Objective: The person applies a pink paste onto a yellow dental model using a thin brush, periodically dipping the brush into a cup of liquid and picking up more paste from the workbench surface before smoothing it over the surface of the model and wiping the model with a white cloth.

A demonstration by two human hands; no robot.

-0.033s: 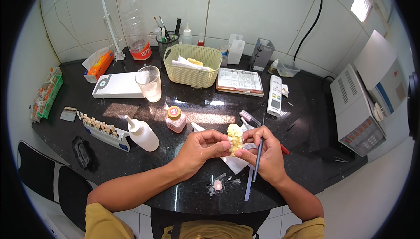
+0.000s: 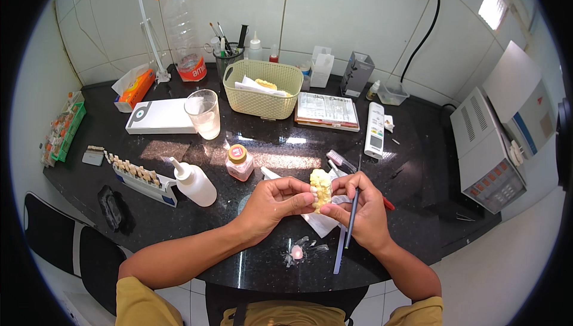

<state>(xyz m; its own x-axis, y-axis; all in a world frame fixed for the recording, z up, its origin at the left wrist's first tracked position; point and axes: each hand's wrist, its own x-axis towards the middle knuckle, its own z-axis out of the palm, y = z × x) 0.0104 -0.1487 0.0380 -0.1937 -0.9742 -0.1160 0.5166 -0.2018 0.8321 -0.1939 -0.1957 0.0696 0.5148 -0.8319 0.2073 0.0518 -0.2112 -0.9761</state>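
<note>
A yellow dental cast [image 2: 321, 190] with whitish teeth along its left side is held over the near middle of the counter. My left hand [image 2: 276, 204] is closed on its left edge, thumb and forefinger pinching by a small white tooth. The cast's right side is gripped by my right hand [image 2: 362, 211], which also keeps a slim dark handled tool [image 2: 352, 218] between its fingers. Beneath lie a white paper [image 2: 322, 224] and a pale bluish strip [image 2: 339, 254]. Nearer to me, a pink blob [image 2: 296, 252] sits among smears on the counter.
Left of my hands stand a white squeeze bottle [image 2: 197, 185], a jar of pink powder [image 2: 240, 163] and a tooth shade guide [image 2: 143, 177]. A drinking glass [image 2: 203, 114], a basket [image 2: 262, 102], a notebook [image 2: 327, 110] and a remote [image 2: 375, 130] stretch across behind. A white oven-like appliance [image 2: 488, 147] is at right.
</note>
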